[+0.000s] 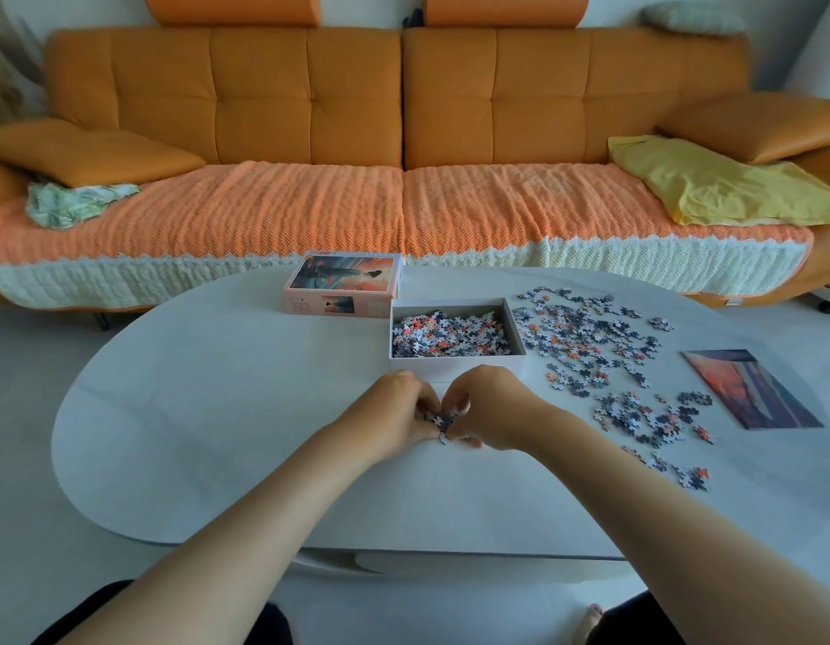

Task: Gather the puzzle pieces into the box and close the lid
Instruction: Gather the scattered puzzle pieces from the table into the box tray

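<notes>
While both hands meet at the table's near middle, the left hand [399, 412] and right hand [485, 409] curl inward, fingertips pinched together around a small clump of puzzle pieces [442, 422] that sits on the white table [217, 412]. Both grips closed on that clump; one stray piece lies just under it, touching the tabletop. Bare forearms run in from the bottom corners.

Open box [457, 363], white, just beyond the hands, partly filled with loose pieces [450, 337]. Lid [343, 284] lies picture-side up, beside the box at its far left corner, off the box. Large scatter of pieces [589, 346] spreads over the table right of the box, thinning toward the near right edge, with a denser patch [645, 414] near the reference print [752, 388]. Print lies flat at the table's right side, well apart from the box.

Orange sofa [403, 95] behind the table, knit throw [310, 211] over the seat, yellow cloth [720, 183] at its right end, green-white cloth [73, 202] at left.
</notes>
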A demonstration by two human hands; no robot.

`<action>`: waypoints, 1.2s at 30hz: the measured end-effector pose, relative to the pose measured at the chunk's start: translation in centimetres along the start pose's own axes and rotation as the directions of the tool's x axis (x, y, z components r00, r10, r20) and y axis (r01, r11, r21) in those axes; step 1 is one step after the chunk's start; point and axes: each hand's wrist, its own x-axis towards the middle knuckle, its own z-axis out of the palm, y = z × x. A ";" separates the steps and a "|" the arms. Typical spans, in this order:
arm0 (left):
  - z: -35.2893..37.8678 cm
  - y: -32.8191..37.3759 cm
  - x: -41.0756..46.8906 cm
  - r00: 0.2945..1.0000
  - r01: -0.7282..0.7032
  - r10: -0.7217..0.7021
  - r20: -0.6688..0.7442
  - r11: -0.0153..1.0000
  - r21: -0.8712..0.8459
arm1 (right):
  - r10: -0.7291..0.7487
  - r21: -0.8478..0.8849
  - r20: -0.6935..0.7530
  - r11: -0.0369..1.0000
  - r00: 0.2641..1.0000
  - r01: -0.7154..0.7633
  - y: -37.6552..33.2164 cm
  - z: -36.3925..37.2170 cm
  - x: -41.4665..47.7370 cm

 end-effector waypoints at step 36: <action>-3.5 -0.2 5.6 0.955 -0.142 0.133 -0.266 0.990 -0.016 | -0.052 0.111 -0.456 0.987 0.889 0.115 2.4 -4.4 3.7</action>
